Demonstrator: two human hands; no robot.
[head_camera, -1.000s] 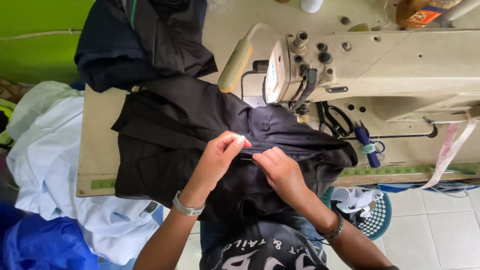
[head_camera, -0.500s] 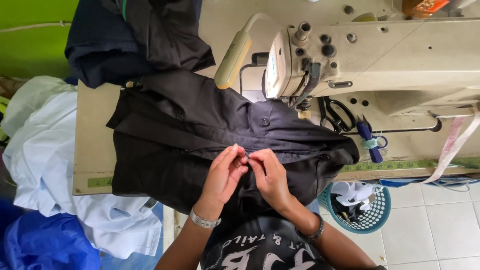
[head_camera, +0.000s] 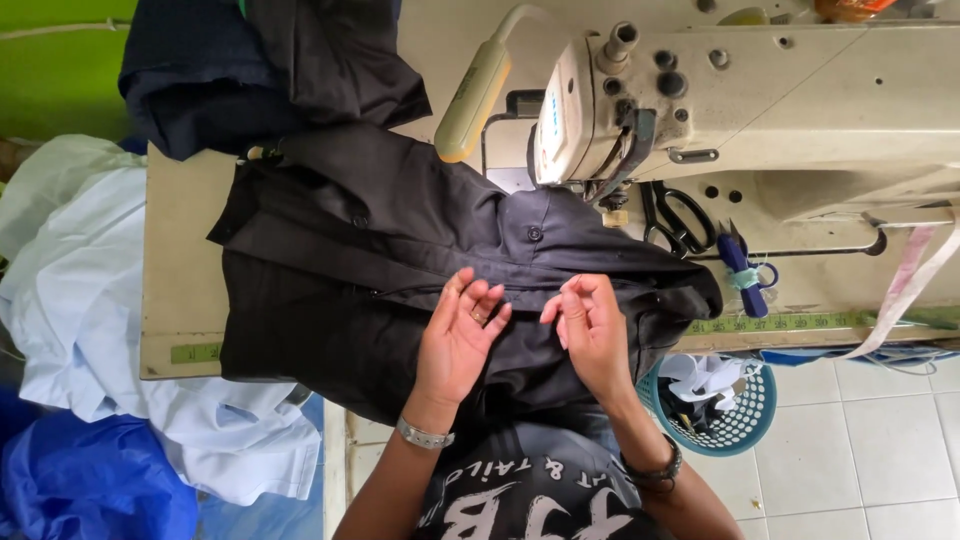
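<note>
The black shirt (head_camera: 400, 270) lies spread on the surface (head_camera: 180, 250) before the sewing machine (head_camera: 760, 90); it looks soft, light and floppy, best pinched along the button placket. Left hand (head_camera: 460, 335) and right hand (head_camera: 590, 335) rest on it, fingers loosely spread, gripping nothing.

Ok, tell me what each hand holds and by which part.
Nothing is held: left hand and right hand hover open, fingers spread, over the black garment.

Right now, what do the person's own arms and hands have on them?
Both forearms are bare, no sleeves. The left hand has a ring on one finger and a silver metal watch band at the wrist. The right hand has a dark bracelet at its wrist.
</note>
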